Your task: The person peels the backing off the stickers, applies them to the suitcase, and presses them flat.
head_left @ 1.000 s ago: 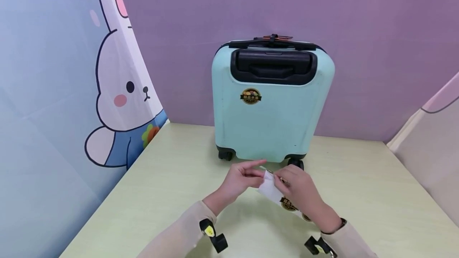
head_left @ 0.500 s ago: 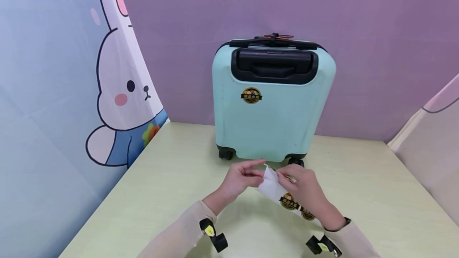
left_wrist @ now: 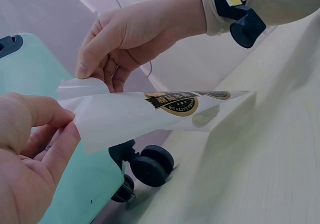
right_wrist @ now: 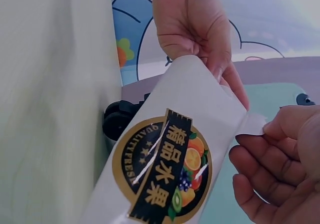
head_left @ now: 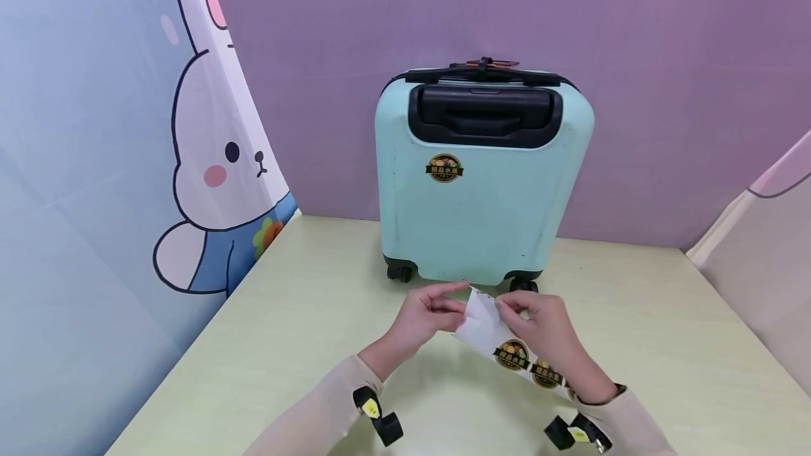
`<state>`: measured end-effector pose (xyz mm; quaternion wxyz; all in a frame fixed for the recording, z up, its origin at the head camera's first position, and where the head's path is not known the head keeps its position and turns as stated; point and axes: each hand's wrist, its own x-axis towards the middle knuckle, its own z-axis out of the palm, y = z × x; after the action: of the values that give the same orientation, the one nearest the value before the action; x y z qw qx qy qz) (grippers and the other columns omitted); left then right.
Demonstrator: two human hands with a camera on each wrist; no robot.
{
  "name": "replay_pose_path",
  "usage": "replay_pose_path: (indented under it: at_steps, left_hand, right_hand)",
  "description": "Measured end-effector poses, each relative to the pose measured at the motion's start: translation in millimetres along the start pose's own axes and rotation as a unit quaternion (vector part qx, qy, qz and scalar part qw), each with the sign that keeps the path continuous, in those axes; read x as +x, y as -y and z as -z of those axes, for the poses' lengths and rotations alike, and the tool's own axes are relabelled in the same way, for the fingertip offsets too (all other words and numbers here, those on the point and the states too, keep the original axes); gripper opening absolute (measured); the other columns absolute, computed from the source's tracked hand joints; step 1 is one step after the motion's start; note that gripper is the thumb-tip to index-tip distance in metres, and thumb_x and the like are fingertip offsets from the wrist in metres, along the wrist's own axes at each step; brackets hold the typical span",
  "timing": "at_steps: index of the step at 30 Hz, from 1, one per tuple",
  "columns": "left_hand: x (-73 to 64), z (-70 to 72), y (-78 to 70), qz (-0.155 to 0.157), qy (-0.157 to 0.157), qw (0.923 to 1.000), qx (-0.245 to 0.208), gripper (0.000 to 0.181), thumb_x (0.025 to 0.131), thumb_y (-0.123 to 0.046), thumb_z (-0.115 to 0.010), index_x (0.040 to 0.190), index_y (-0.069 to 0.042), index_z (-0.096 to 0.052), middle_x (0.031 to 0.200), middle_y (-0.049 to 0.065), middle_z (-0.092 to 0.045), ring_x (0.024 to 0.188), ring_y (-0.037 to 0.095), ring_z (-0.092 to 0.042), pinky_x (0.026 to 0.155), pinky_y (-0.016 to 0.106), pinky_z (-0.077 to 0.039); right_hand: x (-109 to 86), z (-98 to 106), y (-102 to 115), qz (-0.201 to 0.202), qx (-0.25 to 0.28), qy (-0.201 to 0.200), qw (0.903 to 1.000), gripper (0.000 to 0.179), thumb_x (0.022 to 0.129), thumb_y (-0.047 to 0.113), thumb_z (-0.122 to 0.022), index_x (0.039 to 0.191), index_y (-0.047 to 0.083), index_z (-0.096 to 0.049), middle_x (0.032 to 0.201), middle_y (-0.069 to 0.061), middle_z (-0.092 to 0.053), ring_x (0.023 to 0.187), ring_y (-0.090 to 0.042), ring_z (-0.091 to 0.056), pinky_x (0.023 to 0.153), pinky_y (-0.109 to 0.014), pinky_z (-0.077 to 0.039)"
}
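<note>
A white strip of round fruit stickers (head_left: 483, 326) is stretched between my two hands in front of the suitcase. My left hand (head_left: 419, 317) pinches its far end between thumb and fingers. My right hand (head_left: 543, 328) pinches a small curled flap (left_wrist: 82, 85) at the strip's upper edge with thumb and forefinger. In the right wrist view, a black-and-gold fruit label (right_wrist: 162, 166) faces up on the strip below that lifted flap. A mint-green suitcase (head_left: 465, 213) stands upright just beyond, with a matching round sticker (head_left: 445, 168) on its shell.
The suitcase stands on black wheels (head_left: 524, 281) on a pale wooden tabletop (head_left: 304, 343). Behind it hangs a purple cloth (head_left: 304, 76). A rabbit-printed cloth (head_left: 218, 160) hangs on the left, and a pale panel (head_left: 767, 287) is at the right.
My right hand has shifted slightly right along the strip, its wrist uncovering more of the printed stickers. My left hand and the suitcase have stayed in place.
</note>
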<state>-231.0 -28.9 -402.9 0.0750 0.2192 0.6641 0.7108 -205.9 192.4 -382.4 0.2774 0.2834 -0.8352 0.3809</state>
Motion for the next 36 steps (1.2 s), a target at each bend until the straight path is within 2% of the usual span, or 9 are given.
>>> replay_pose_path:
  at_steps: [5, 9, 16, 26, 36]
  left_hand:
    - [0.4, -0.2, 1.4, 0.0, -0.002, 1.0, -0.003, 0.049, 0.086, 0.013, -0.066, 0.133, 0.002, -0.061, 0.102, 0.022, -0.072, 0.092, 0.016, -0.07, 0.075, 0.031, -0.06]
    - [0.7, 0.0, 3.0, 0.001, -0.004, 1.0, -0.004, 0.049, 0.086, 0.014, -0.066, 0.133, 0.001, -0.061, 0.102, 0.021, -0.073, 0.092, 0.017, -0.071, 0.075, 0.031, -0.059]
    - [1.3, -0.1, 5.1, 0.003, -0.006, 0.9999, -0.009, 0.05, 0.085, 0.015, -0.066, 0.134, 0.002, -0.06, 0.102, 0.022, -0.072, 0.09, 0.014, -0.07, 0.074, 0.03, -0.059]
    - [2.7, 0.4, 9.1, 0.0, -0.007, 0.9999, -0.01, 0.049, 0.085, 0.015, -0.066, 0.133, 0.005, -0.059, 0.102, 0.026, -0.071, 0.089, 0.014, -0.07, 0.075, 0.03, -0.059]
    - [3.7, 0.7, 11.3, 0.013, -0.017, 0.9997, -0.014, 0.049, 0.085, 0.015, -0.065, 0.133, 0.006, -0.058, 0.102, 0.025, -0.072, 0.085, 0.01, -0.069, 0.074, 0.029, -0.059]
  right_hand:
    - [-0.5, 2, 2, -0.065, 0.015, 0.009, 0.9977, 0.009, 0.087, -0.003, -0.072, 0.089, 0.004, -0.077, 0.075, 0.003, -0.071, 0.06, -0.004, -0.057, 0.049, -0.023, -0.05]
    - [-0.7, 3, 0, -0.101, 0.027, 0.014, 0.9944, 0.008, 0.091, 0.0, -0.07, 0.091, 0.005, -0.077, 0.074, 0.004, -0.07, 0.057, -0.004, -0.054, 0.05, -0.023, -0.049]
    - [-1.3, 5, -3, -0.113, 0.011, 0.007, 0.9935, 0.007, 0.091, 0.001, -0.07, 0.092, 0.004, -0.077, 0.076, 0.003, -0.071, 0.061, -0.004, -0.055, 0.054, -0.023, -0.051]
    - [-2.2, 8, -4, -0.157, 0.024, 0.005, 0.9872, 0.01, 0.094, 0.005, -0.068, 0.096, 0.003, -0.077, 0.077, -0.001, -0.071, 0.058, -0.005, -0.052, 0.049, -0.022, -0.044]
    - [-3.2, 7, -11, -0.169, 0.033, -0.009, 0.985, 0.01, 0.095, 0.003, -0.066, 0.093, 0.003, -0.076, 0.073, 0.0, -0.071, 0.065, -0.008, -0.062, 0.051, -0.021, -0.047]
